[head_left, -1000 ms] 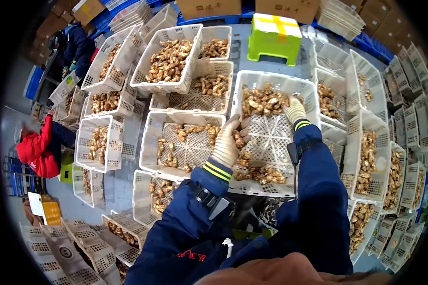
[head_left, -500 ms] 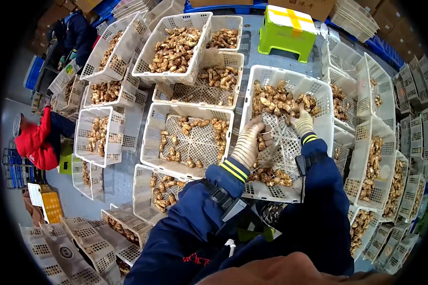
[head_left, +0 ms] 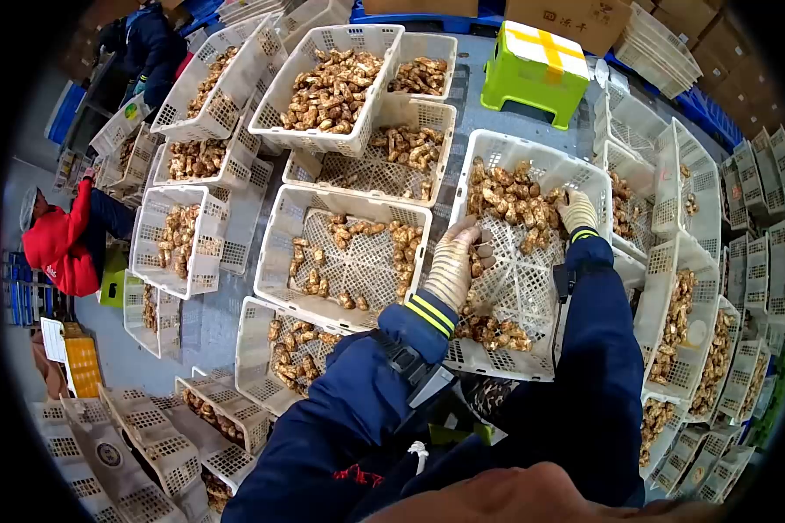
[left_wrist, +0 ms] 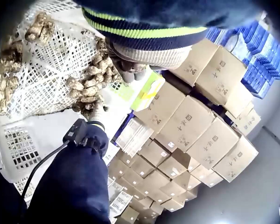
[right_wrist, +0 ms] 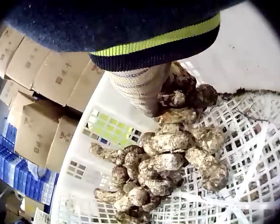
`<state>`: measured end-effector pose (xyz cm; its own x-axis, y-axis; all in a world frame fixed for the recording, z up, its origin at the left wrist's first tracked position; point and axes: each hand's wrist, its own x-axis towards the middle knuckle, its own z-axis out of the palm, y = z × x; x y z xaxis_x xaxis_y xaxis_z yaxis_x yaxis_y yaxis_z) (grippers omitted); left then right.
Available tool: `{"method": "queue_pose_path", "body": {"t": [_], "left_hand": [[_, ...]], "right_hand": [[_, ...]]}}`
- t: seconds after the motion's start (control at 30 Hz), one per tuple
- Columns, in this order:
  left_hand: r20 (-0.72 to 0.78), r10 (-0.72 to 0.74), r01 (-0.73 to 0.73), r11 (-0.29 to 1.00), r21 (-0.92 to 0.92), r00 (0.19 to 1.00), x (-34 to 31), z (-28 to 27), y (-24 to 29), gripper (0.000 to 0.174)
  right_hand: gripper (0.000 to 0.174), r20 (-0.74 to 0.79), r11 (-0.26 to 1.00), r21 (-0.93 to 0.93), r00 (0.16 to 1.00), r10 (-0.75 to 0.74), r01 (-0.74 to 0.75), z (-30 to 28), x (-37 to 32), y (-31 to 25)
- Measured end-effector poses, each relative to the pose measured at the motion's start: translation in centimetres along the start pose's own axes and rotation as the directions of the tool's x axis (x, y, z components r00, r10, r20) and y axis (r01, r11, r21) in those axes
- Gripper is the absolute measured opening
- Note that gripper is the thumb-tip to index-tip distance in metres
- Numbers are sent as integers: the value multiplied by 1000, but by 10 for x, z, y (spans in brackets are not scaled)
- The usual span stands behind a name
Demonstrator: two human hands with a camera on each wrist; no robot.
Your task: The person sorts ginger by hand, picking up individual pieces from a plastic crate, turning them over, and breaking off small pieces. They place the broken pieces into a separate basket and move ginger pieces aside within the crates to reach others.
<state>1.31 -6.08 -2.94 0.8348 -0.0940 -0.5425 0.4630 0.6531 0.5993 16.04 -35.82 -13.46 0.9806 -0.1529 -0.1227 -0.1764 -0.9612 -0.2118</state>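
Note:
Brown, knobbly mushrooms [head_left: 516,197] lie heaped across the far part of a white plastic basket [head_left: 473,166]. Over the left side of this basket, my gloved left hand [head_left: 453,260] has its fingers curled round a mushroom [head_left: 476,264]. My right hand [head_left: 577,212], also in a striped knit glove, is at the right end of the heap, touching the mushrooms. In the right wrist view the right glove [right_wrist: 139,88] presses close against dark-capped mushrooms [right_wrist: 179,81]; its fingertips are hidden there. A smaller group of mushrooms [head_left: 494,332] lies along the basket's near side.
To the left stands another basket [head_left: 275,261] with mushrooms along its sides, and a fuller basket [head_left: 266,122] behind it. More baskets [head_left: 676,235] line the right. A green stool [head_left: 532,78] stands beyond. At far left is a person in red [head_left: 65,240].
My left hand has come rightward with the mushroom, from the basket's left rim to over its inside. My right hand drew inward along the heap, then moved back to its right end.

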Motion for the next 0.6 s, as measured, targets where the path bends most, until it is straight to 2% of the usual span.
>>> {"method": "queue_pose_path", "body": {"t": [0.03, 0.1, 0.13, 0.17, 0.2, 0.23, 0.27, 0.3, 0.33, 0.37, 0.4, 0.43, 0.5, 0.53, 0.57, 0.6], "left_hand": [[-3, -3, 3, 1000, -3, 1000, 0, 0, 0, 41], [16, -29, 29, 1000, -8, 999, 3, -2, -2, 41], [28, -41, 42, 999, -12, 999, 4, -2, -3, 41], [43, -47, 46, 999, 23, 998, 0, -1, -3, 43], [70, -45, 42, 998, 52, 996, 1, -1, -5, 45], [98, -44, 36, 996, 80, 994, 3, -3, -10, 48], [130, -31, 17, 994, 104, 991, 5, -6, -15, 55], [186, 13, -52, 977, 209, 982, 9, -10, -19, 61], [180, -32, -7, 976, 216, 983, 5, -6, -16, 67], [175, -79, 39, 974, 225, 981, 2, -1, -15, 74], [222, 43, -112, 946, 305, 974, 8, -4, -22, 87], [255, 27, -108, 944, 312, 966, 3, 0, -17, 95], [295, 32, -118, 953, 278, 955, -20, 17, -1, 96], [312, -70, -35, 948, 318, 947, -19, 13, 2, 97], [320, 92, -202, 922, 330, 943, -21, 15, 3, 91], [347, 38, -153, 939, 308, 937, -15, 10, 5, 83]], "right_hand": [[43, 37, 999, 23, 999, 36, -37, -20, -13, -9], [45, -27, 993, 87, 996, 84, -81, -19, -22, 4], [46, -132, 982, 187, 991, 22, 3, -8, -28, 17], [48, -121, 973, 221, 988, 92, -64, -11, -38, 17], [49, -18, 867, 497, 998, 55, -39, -13, -48, 17], [50, 70, 682, 730, 997, -13, -42, -20, -62, 11], [50, 124, 475, 875, 992, -35, -93, -36, -83, -7], [50, 170, 237, 960, 983, -74, -149, -50, -104, -28], [49, 131, 221, 970, 984, -121, -102, -54, -114, -38], [49, 177, 193, 971, 969, -170, -143, -56, -121, -46], [49, 178, 153, 977, 966, -185, -151, -58, -129, -53], [50, 179, 112, 981, 963, -201, -159, -62, -138, -65], [55, 79, 83, 995, 948, -309, -56, -67, -151, -83], [57, 103, 188, 981, 942, -321, -43, -79, -160, -89], [58, 60, 265, 964, 945, -320, 29, -84, -168, -97], [61, 31, 400, 908, 933, -358, 123, -85, -170, -95]]}}
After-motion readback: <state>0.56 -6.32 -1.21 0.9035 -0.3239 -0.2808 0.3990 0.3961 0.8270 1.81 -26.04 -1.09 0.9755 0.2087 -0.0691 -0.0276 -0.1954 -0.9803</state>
